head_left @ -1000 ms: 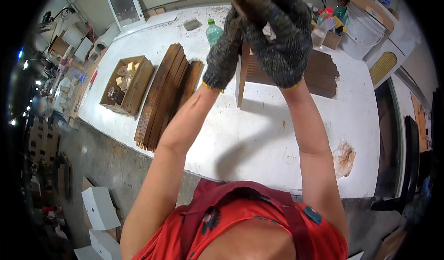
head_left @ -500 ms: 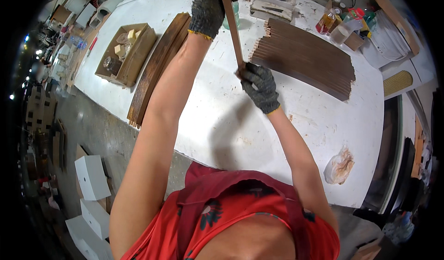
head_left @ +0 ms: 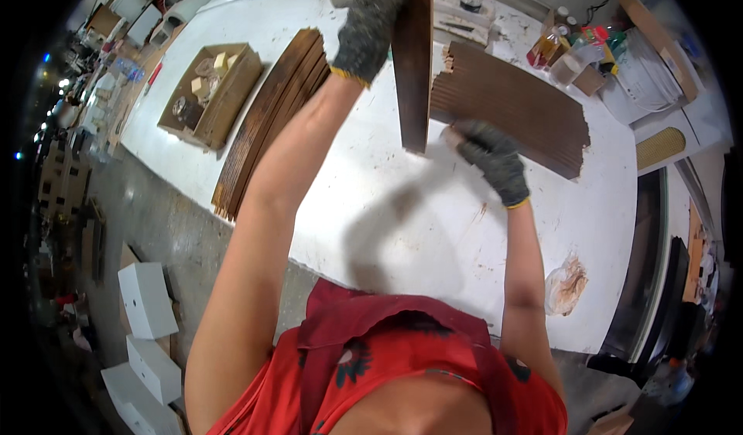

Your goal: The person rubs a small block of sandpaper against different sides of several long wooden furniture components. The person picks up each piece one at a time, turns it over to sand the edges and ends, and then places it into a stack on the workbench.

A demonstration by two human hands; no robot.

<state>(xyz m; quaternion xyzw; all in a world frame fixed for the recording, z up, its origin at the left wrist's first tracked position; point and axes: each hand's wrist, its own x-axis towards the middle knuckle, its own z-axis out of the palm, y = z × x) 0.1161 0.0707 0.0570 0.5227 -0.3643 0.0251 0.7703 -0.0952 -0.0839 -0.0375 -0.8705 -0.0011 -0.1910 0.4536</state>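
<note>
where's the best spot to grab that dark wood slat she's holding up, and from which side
Take the dark wood slat near its upper end, where the left hand wraps it, coming in from the left edge. It stands nearly upright and is long, thin and flat, so fingers close across its narrow width. The right hand is by the lower end and could steady it.

Open cardboard box (head_left: 213, 94), white cartons (head_left: 147, 299)

gloved left hand (head_left: 370, 25) grips dark board (head_left: 412, 63) above white table (head_left: 402, 226).
</note>
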